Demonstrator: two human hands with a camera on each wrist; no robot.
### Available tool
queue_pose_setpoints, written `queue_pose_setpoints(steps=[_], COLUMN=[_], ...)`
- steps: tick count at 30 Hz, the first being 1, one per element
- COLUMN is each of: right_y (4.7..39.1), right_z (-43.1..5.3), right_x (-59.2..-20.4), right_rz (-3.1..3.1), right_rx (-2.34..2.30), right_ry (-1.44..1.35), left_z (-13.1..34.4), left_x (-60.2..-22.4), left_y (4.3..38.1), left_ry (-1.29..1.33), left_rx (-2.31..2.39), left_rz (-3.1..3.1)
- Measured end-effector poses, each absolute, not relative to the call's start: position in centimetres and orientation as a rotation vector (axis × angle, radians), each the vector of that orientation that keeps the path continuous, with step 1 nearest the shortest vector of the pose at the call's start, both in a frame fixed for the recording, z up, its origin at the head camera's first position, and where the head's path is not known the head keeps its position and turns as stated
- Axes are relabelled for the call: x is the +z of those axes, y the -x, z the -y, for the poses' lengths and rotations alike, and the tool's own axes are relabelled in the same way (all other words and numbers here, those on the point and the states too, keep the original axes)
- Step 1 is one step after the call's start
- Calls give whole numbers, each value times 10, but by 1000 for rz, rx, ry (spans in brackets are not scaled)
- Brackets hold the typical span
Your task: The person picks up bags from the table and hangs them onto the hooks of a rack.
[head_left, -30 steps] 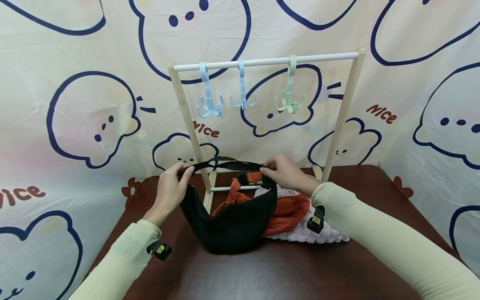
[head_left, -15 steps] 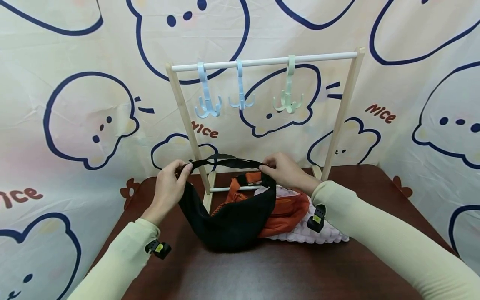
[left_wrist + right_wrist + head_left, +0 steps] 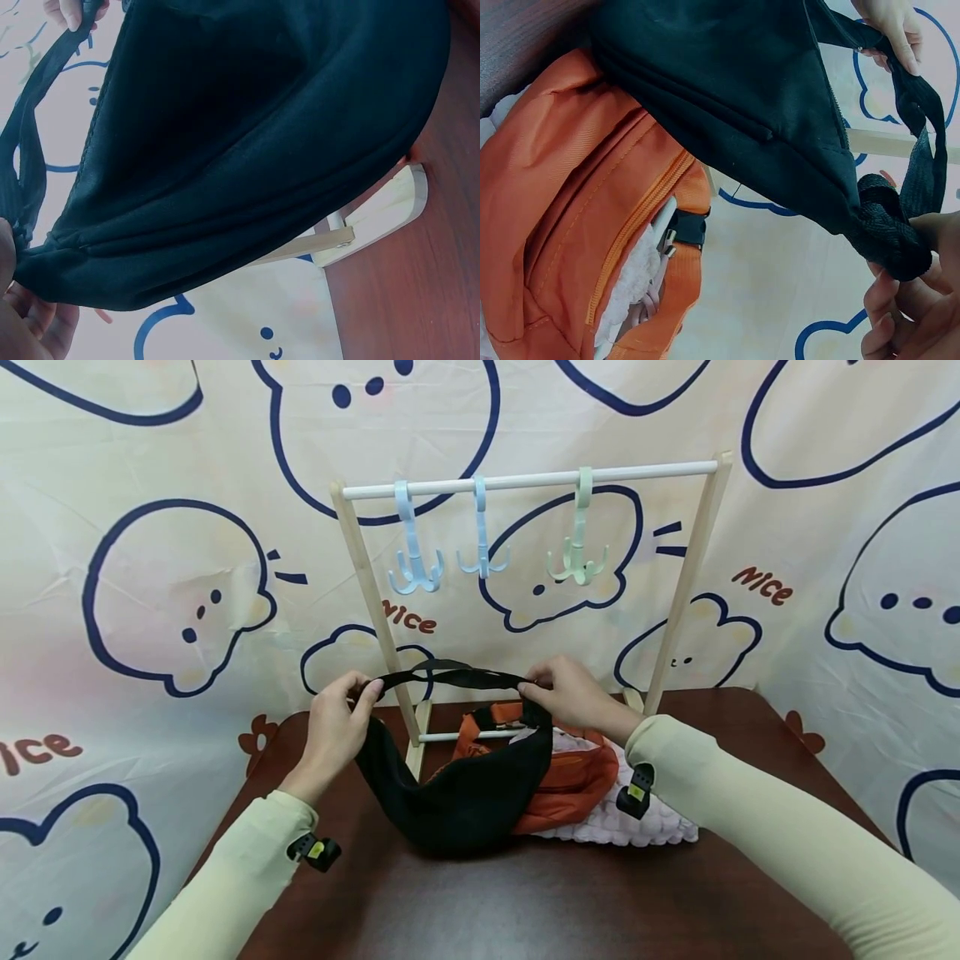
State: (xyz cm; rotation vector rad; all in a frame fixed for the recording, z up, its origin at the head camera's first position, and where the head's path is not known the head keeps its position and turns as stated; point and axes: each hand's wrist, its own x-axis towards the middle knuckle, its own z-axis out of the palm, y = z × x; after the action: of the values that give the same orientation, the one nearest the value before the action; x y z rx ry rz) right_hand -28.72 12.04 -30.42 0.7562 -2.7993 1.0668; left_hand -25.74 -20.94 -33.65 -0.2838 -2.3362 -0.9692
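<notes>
A black waist bag (image 3: 457, 806) hangs just at or above the table, its bottom sagging between both hands; I cannot tell whether it touches. My left hand (image 3: 333, 722) pinches the left end of its black strap (image 3: 472, 678). At the other end, my right hand (image 3: 573, 693) grips the strap between thumb and fingers. In the right wrist view, a bunched knot of webbing (image 3: 889, 232) sits in those fingers. Partly behind the black bag lies an orange waist bag (image 3: 573, 785) with a black buckle (image 3: 688, 228). Under it shows a pale lilac puffy bag or cloth (image 3: 637, 827).
Behind stands a wooden rack (image 3: 693, 560) with a white top rail (image 3: 645, 472). Two blue hooks (image 3: 414, 547) and one green hook (image 3: 579, 539) hang from the rail. The brown table (image 3: 525, 910) meets a printed cloth backdrop (image 3: 187, 593).
Both hands have risen slightly, and the black waist bag has come up a little with them. The orange bag and the rack stay in place.
</notes>
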Motion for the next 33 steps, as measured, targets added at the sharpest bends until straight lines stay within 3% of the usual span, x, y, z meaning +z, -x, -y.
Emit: queue_pose_setpoints(steps=[33], right_y=[282], right_z=[-118], right_x=[-285], right_rz=[2766], right_rx=[1248], right_ry=[-636], left_z=[207], left_x=[-318], left_y=[255], left_ry=[307], left_rx=[-991], left_rz=[2292])
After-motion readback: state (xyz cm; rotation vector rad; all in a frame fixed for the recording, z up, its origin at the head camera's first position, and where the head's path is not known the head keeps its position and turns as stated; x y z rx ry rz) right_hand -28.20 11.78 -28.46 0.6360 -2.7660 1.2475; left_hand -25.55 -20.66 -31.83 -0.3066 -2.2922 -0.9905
